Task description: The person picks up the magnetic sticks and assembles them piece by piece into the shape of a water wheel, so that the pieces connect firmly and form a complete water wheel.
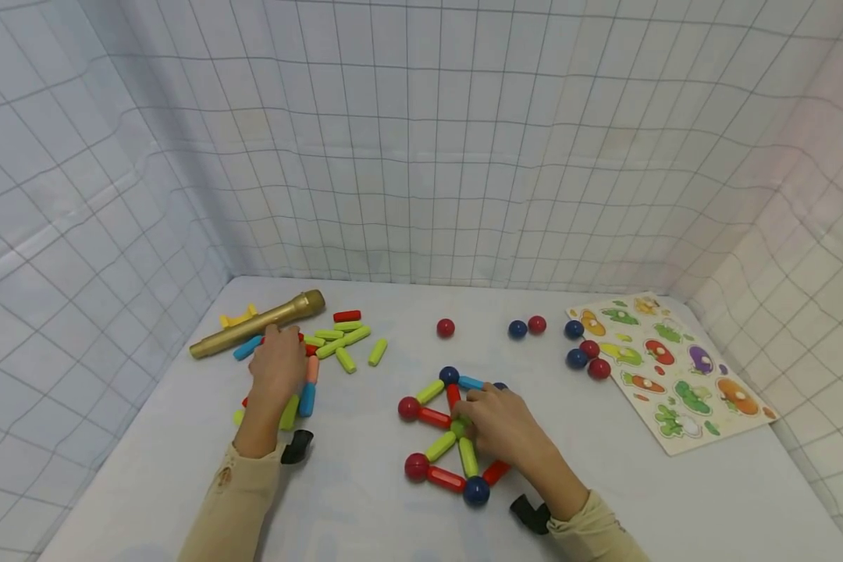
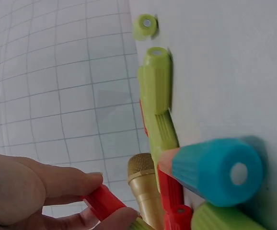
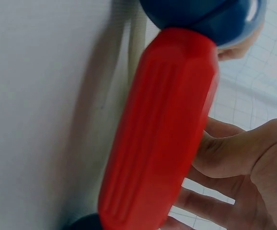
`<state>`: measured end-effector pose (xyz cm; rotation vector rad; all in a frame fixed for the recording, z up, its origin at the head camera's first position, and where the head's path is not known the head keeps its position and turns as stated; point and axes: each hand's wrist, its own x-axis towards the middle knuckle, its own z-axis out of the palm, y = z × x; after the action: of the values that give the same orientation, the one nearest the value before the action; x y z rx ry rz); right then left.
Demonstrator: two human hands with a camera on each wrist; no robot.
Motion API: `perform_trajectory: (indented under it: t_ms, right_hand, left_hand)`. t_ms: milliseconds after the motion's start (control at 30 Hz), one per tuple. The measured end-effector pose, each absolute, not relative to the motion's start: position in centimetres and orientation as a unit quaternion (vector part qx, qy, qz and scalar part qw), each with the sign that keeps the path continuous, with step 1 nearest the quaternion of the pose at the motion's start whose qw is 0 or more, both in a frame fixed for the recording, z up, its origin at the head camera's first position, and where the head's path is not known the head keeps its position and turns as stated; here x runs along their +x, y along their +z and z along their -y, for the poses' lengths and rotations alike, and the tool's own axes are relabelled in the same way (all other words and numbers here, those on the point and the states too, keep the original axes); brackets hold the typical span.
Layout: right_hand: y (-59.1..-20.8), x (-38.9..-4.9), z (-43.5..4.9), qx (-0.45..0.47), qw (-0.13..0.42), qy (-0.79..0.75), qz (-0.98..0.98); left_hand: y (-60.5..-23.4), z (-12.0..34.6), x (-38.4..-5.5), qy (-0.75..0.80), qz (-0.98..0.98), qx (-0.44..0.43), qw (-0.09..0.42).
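Note:
My left hand (image 1: pixel 278 371) is over the loose magnetic rods at the left. In the left wrist view it pinches a red magnetic rod (image 2: pixel 104 201) between thumb and fingers; a green piece shows by the thumb tip. My right hand (image 1: pixel 500 421) reaches over a flat frame of rods and balls, its fingertips around the green ball (image 1: pixel 460 427) at the middle. Red rods (image 1: pixel 446 478), green rods (image 1: pixel 440 446), dark blue balls (image 1: pixel 476 491) and red balls (image 1: pixel 417 467) make up the frame. In the right wrist view, a red rod (image 3: pixel 160 129) hides the fingertips.
Loose green rods (image 1: pixel 344 342) and blue rods (image 1: pixel 307 399) lie around my left hand, with a gold microphone (image 1: pixel 260 323) behind. Several loose balls (image 1: pixel 446 328) sit farther back. A vegetable picture board (image 1: pixel 667 367) lies at the right. White gridded cloth walls (image 1: pixel 421 156) enclose the table.

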<state>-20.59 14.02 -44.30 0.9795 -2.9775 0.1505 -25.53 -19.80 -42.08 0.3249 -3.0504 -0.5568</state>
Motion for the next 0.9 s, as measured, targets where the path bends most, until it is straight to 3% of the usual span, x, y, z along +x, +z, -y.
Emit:
perform_trajectory:
  t_ms: [100, 500, 733, 900]
  right_hand:
    - [-44.3, -20.6, -14.0, 0.313, 0.005, 0.048, 0.948]
    - [-44.4, -20.6, -14.0, 0.317, 0.011, 0.039, 0.948]
    - [-44.1, -20.8, -14.3, 0.291, 0.001, 0.035, 0.956]
    - [-44.1, -20.9, -14.5, 0.287, -0.009, 0.045, 0.957]
  left_hand:
    - [-41.9, 19.6, -25.7, -0.210, 0.973, 0.087, 0.023]
    - [-41.4, 18.1, -25.1, -0.245, 0.968, 0.046, -0.020]
    - [-42.8, 12.2, -23.2, -0.367, 0.924, 0.003, -0.108]
    - [-43.7, 9.9, -22.5, -0.369, 0.921, 0.021, -0.123]
